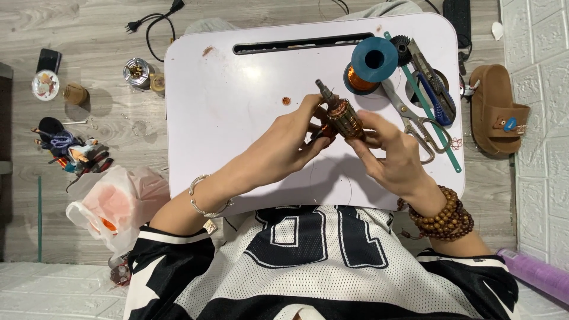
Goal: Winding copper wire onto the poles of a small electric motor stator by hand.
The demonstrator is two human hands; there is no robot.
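Observation:
Both hands hold a small motor armature [342, 116] with copper windings and a steel shaft, above a white lap table [249, 106]. My left hand [294, 137], with a silver bracelet on the wrist, grips its lower left end. My right hand [388, 155], with wooden bead bracelets on the wrist, pinches its right side with thumb and fingers. The shaft points up and to the left.
A blue spool of copper wire [371, 63], scissors [415, 121], a blue-handled cutter [434, 89] and a green strip lie at the table's right. On the floor: a plastic bag [115, 204], small jars, a power cord [153, 24], a brown slipper [495, 112].

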